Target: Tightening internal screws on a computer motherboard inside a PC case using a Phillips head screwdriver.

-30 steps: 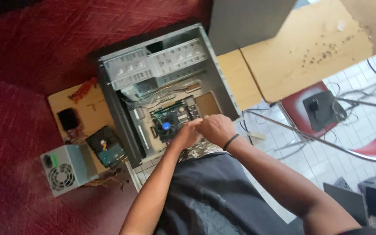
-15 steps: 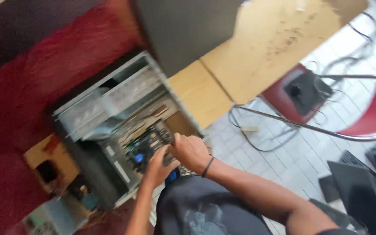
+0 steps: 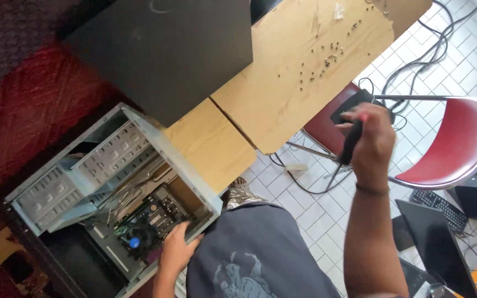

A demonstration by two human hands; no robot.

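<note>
Our left hand (image 3: pixel 176 249) rests open on the circuit board (image 3: pixel 149 221) inside the open computer case (image 3: pixel 111 193) on the red carpet (image 3: pixel 23 110). Our right hand (image 3: pixel 372 138) grips a black-handled screwdriver (image 3: pixel 352 142) above the red chair (image 3: pixel 443 149).

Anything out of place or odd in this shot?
Loose screws lie scattered across the wooden board, not in any container, so they could roll off. Cables tangle on the tiled floor near the red chair. The open computer case lies on its side, left hand inside; right hand grips a dark tool.
</note>
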